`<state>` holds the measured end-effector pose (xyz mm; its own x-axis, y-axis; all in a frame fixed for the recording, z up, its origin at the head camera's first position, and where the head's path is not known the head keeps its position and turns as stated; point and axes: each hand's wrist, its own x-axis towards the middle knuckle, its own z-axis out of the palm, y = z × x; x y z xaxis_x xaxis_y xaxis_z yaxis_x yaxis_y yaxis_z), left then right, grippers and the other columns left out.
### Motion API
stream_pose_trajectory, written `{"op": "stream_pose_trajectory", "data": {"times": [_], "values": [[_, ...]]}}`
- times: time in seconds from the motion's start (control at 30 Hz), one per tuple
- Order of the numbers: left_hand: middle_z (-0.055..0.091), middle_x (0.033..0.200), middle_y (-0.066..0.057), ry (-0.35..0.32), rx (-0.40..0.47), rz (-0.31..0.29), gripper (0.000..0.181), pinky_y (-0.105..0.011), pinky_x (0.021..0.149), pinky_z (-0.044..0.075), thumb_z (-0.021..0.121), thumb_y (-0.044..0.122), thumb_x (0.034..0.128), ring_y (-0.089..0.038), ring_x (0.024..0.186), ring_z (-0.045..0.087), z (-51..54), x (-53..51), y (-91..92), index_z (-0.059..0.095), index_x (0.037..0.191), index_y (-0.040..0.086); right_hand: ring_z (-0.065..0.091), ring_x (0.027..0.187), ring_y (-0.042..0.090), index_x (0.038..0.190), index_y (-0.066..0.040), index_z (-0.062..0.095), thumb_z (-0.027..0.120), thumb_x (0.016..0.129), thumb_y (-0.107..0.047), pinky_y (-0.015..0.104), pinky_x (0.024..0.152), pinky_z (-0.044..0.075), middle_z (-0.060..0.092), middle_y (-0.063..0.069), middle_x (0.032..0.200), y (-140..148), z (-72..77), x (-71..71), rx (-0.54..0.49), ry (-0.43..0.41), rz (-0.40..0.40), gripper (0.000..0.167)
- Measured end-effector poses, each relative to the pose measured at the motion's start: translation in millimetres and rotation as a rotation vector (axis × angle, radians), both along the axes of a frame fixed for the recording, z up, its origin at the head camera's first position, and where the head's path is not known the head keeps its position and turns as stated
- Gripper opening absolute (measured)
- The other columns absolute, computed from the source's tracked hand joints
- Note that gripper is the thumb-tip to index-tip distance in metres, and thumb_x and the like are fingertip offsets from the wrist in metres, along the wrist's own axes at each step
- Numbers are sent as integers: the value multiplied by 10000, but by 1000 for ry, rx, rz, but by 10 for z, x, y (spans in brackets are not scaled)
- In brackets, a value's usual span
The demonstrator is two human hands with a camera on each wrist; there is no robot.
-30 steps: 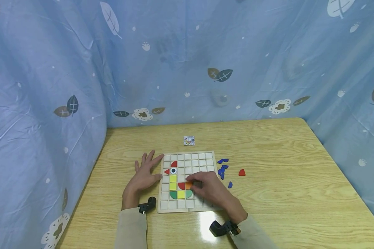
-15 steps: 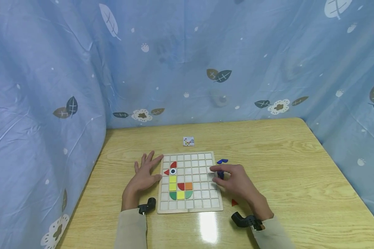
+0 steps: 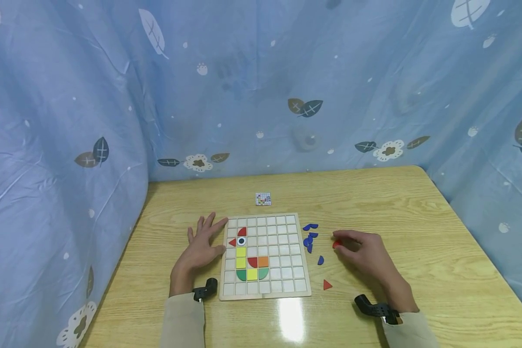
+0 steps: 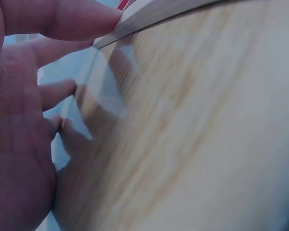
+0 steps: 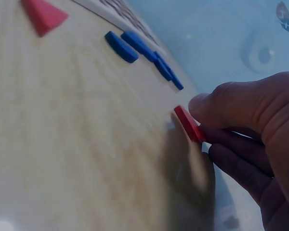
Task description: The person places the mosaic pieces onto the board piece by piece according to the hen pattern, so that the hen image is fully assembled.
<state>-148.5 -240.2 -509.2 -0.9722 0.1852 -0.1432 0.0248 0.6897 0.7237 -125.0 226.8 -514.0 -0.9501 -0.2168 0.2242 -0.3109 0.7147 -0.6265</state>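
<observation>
My left hand (image 3: 200, 247) lies with spread fingers at the left edge of the gridded wooden board (image 3: 272, 249), thumb and index touching its rim. In the left wrist view, the thumb of that hand (image 4: 24, 110) meets the board's edge (image 4: 135, 24). Right of the board, my right hand (image 3: 369, 253) pinches a red quarter-circle piece (image 3: 337, 244) at the table surface. The right wrist view has this red piece (image 5: 188, 124) between the thumb and fingers of the right hand (image 5: 260, 130). Coloured pieces on the board include an orange square (image 3: 263, 262) and a white eye piece (image 3: 241, 241).
Several blue pieces (image 3: 320, 260) lie between the board and my right hand. Nearer the front is a red triangle (image 3: 327, 284). A small patterned card (image 3: 263, 199) lies behind the board. Blue curtains (image 3: 243, 96) hang behind and beside the table.
My right hand has moved from the orange square on the board, across the blue pieces, to the red quarter-circle, which it now grips. The left hand has stayed at the board's edge.
</observation>
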Motion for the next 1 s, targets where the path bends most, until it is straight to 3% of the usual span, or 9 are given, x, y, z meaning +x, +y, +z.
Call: {"op": "stream_pose_trajectory", "data": {"times": [0.1,0.17,0.43,0.6,0.8,1.0], "values": [[84,1851,-179,-6,5,-1,879,-717,1269,-237,720,93,859,-457,1700,-144,5,5,2,449,1691,173,805,1078,236,1199,-139,848,887,883,-39,136,946,562,850,-13,1130,44,-7,88,-16,0,-21,334],[84,1851,-179,-8,6,0,880,-714,1270,-239,720,96,859,-454,1701,-145,9,7,3,448,1691,176,803,1076,221,1183,-156,854,896,879,-53,78,934,517,851,-24,1122,59,0,151,-19,-1,-35,324],[88,1849,-185,-7,0,3,880,-721,1269,-235,720,98,859,-463,1699,-139,6,7,-3,447,1692,176,818,1027,196,1135,-192,864,904,870,-57,307,884,646,851,-49,1095,51,47,351,-6,-18,-19,301],[87,1850,-183,-7,8,1,877,-721,1267,-237,717,91,864,-460,1700,-141,4,6,-1,445,1693,178,821,998,156,1108,-174,863,894,863,-6,262,862,652,852,-51,1069,8,64,358,-50,-17,30,299],[80,1852,-177,-2,11,-3,866,-719,1269,-235,713,83,883,-451,1701,-145,-12,3,-10,437,1698,182,820,1009,160,1138,-123,856,896,840,29,264,890,650,854,-29,1090,-69,53,249,-60,34,53,337],[88,1851,-177,-4,13,1,868,-716,1272,-233,724,89,883,-452,1702,-142,-11,5,-7,439,1697,186,804,1082,166,1176,-155,855,891,854,0,172,953,588,848,-57,1133,-94,9,196,-47,-15,75,359]]}}
